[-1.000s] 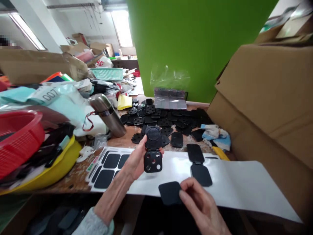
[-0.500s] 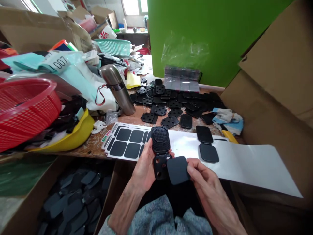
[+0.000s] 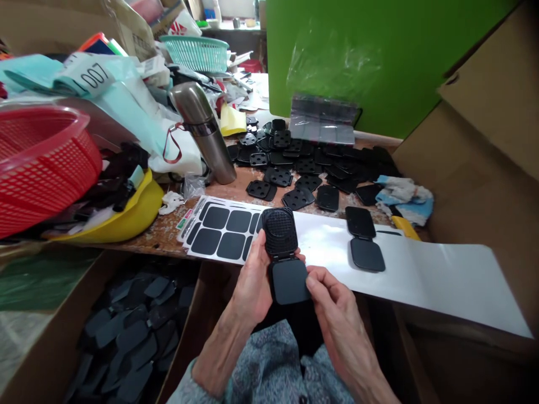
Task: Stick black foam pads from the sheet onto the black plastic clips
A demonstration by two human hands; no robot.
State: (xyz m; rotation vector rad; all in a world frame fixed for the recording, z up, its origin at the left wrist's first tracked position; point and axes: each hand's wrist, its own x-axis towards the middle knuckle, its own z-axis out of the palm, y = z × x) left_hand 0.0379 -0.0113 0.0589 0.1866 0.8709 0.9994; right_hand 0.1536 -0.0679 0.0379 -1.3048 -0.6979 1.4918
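My left hand (image 3: 254,280) is closed around a black hinged plastic case (image 3: 279,231), spread open, its upper half showing a ribbed round recess. Over the lower half lies a smooth dark square sticker (image 3: 289,281) with rounded corners. My right hand (image 3: 337,300) pinches this sticker by its right edge. Whether the sticker is stuck down cannot be seen. Behind my left hand is a sheet of dark square stickers (image 3: 223,231). To the right, another opened hinged case (image 3: 367,255) rests on white backing paper (image 3: 442,275).
Loose black plastic pieces (image 3: 309,183) are heaped behind the paper. A steel thermos (image 3: 206,134), a red basket (image 3: 42,168) and a yellow bowl (image 3: 138,205) stand left. Below left, a carton holds dark square pieces (image 3: 132,336). A cloth glove (image 3: 406,199) lies right, beside cardboard.
My right hand has brought the sticker left onto the case's lower half, covering the holes that showed before. My left hand still holds the case. The view has tilted slightly down.
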